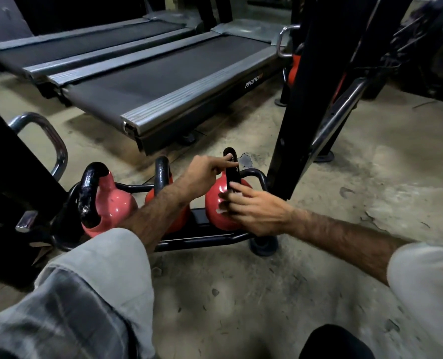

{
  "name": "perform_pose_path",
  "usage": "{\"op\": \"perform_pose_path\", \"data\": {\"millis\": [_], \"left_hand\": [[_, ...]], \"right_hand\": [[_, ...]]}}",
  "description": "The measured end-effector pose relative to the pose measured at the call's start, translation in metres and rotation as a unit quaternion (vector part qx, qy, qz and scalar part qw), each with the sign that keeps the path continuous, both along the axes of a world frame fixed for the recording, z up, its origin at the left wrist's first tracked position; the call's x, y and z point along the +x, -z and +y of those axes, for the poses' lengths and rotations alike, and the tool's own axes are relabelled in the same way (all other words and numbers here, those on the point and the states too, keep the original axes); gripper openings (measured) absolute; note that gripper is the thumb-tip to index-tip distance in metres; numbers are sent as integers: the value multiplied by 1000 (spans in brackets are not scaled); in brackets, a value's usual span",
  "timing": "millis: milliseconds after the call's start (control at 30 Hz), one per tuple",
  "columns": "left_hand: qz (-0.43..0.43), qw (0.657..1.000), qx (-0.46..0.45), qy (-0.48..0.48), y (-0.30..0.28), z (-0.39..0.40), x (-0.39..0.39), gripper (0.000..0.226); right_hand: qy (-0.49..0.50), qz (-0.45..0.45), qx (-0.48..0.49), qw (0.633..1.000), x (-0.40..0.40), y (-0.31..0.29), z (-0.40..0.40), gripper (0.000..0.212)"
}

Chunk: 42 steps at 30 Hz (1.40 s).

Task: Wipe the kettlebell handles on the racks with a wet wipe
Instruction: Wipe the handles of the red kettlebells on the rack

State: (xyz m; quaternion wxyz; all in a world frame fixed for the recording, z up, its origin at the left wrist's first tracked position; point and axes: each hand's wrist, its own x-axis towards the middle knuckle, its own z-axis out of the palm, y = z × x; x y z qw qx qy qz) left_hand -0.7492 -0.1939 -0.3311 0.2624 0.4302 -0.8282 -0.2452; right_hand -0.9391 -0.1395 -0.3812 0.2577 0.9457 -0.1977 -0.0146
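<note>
Three red kettlebells with black handles sit in a low black rack [204, 239] on the floor. My left hand [204, 174] pinches the top of the right kettlebell's handle [232, 174] between index finger and thumb. My right hand [254, 211] is lower, at the base of that handle against the red body [213, 198]. Its fingers curl around a white wet wipe [219, 211], of which only small bits show. The middle kettlebell [162, 169] is partly hidden behind my left forearm. The left kettlebell [114, 200] stands untouched.
A black upright post [300, 99] with a slanted bar rises just right of the rack. Two treadmills [163, 81] lie beyond it. A dark frame with a chrome loop [52, 136] stands at the left. Worn concrete floor [241, 294] lies in front, by my knees.
</note>
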Motion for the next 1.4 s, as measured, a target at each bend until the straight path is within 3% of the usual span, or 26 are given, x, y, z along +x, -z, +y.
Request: {"op": "perform_pose_path", "data": {"millis": [133,267,367,500,600,700,800,1000,1167,1267,1400], "left_hand": [[1,1000,-10,7,2,-2,0,45],[1,1000,-12,3,2,-3,1,48],[11,1000,-5,3,6,-4,2,46],[54,998,33,7,15,2,1,47],[45,999,22,-12,23,7,-1,54],[64,996,54,-14,28,16,0,58],[78,992,100,1,34,35,1,59],[83,991,105,7,39,60,1,60],[121,987,105,-23,42,67,1,59],[168,976,132,-46,40,68,-4,55],[163,980,93,-67,39,65,-5,58]], "right_hand": [[61,-103,-27,992,9,-10,-7,34],[40,-83,18,996,5,7,10,43],[87,-206,30,974,8,14,19,43],[192,-437,108,872,39,22,36,50],[258,-583,201,744,60,20,37,52],[305,-665,241,638,68,0,28,43],[365,-663,303,579,59,-21,4,38],[353,-574,358,646,36,-32,-18,38],[354,-593,362,626,33,-26,17,40],[367,-597,345,625,34,-26,-12,38],[370,-607,343,613,43,-27,-32,37]]}}
